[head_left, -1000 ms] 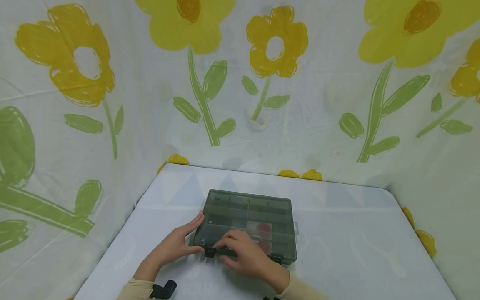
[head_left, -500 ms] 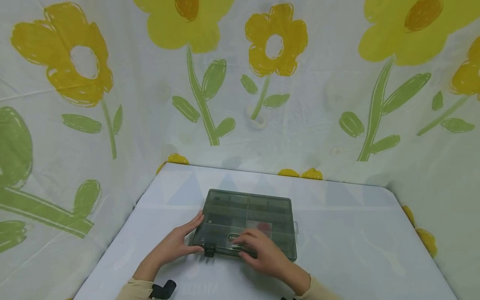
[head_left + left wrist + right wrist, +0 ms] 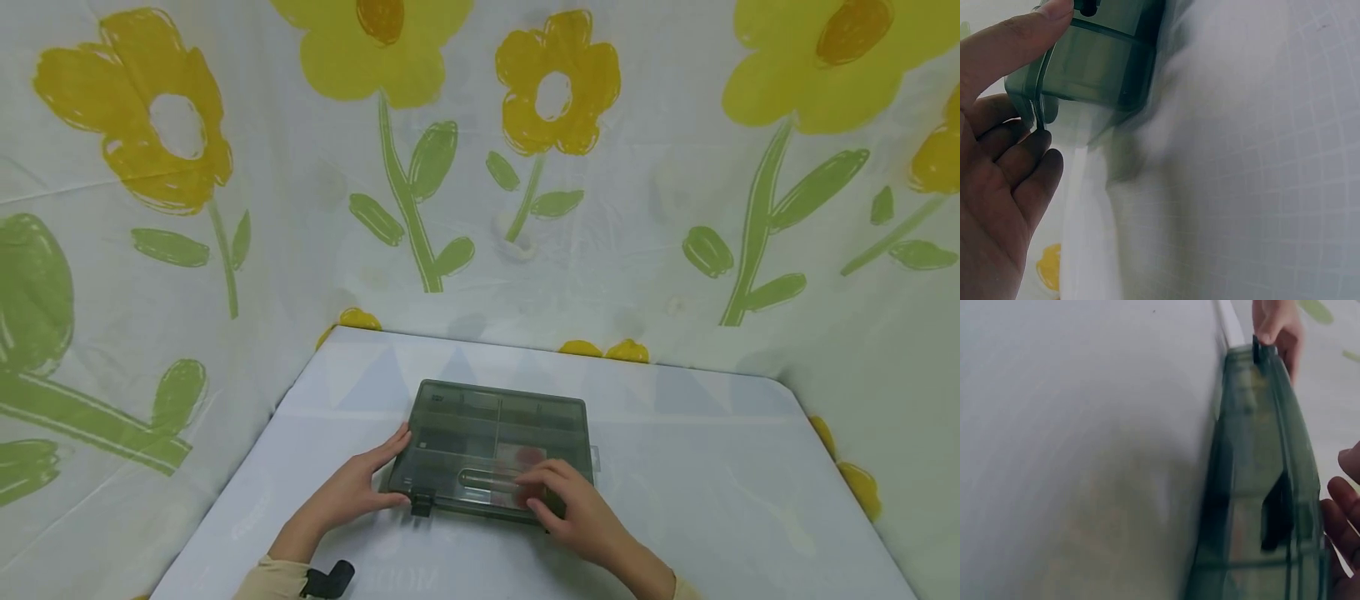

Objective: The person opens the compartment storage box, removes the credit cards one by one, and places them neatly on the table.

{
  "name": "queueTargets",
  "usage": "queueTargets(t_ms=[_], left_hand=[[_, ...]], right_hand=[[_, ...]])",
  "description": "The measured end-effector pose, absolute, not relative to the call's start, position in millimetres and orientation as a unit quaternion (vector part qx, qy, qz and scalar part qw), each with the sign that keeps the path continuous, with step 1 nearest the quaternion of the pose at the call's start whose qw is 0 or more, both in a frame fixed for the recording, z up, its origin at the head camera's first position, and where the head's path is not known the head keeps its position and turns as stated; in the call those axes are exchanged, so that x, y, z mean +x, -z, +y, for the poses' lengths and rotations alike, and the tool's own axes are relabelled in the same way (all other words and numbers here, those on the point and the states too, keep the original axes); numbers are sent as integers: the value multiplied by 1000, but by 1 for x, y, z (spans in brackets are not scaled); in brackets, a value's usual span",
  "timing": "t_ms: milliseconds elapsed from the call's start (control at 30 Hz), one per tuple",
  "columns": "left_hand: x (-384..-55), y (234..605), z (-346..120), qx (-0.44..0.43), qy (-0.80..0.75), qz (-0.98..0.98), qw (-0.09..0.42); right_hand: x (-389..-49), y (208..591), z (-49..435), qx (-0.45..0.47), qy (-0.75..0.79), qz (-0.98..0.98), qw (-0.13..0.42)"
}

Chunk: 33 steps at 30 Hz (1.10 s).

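While the left hand (image 3: 356,490) grips the left front corner of the compartment box (image 3: 465,425), the right hand (image 3: 581,512) hangs over its right front, fingers loosely bent, nothing held; contact unclear. Box lies short of the worktop (image 3: 712,475)'s far edge. I judge it light, stiff, slick; best taken by its ends. Right wrist view gives me the right latch (image 3: 1277,514), largely screened in head view.

Green box (image 3: 457,437) flat on desk (image 3: 720,500), lid down, reddish patches inside. Left grip (image 3: 356,487) holding left front corner beside latch (image 3: 422,503); right grip (image 3: 577,506) over right front. Flowered curtain (image 3: 630,267) behind.
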<state>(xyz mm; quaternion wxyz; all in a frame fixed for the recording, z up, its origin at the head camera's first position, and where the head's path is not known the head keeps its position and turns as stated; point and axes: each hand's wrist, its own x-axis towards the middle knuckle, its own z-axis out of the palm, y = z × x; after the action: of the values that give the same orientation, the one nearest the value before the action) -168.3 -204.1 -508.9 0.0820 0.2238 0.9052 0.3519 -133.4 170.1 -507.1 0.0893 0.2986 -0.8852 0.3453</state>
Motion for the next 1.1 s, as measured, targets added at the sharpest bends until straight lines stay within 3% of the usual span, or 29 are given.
queueTargets(t_ms=[367, 700, 1100], left_hand=[[-168, 511, -203, 214, -351, 908, 85], [-168, 509, -204, 213, -352, 907, 92], [-166, 510, -204, 212, -362, 902, 100]], right_hand=[[-129, 514, 215, 251, -334, -897, 146], [-131, 519, 253, 244, -350, -904, 18], [-139, 521, 262, 251, -354, -901, -10]])
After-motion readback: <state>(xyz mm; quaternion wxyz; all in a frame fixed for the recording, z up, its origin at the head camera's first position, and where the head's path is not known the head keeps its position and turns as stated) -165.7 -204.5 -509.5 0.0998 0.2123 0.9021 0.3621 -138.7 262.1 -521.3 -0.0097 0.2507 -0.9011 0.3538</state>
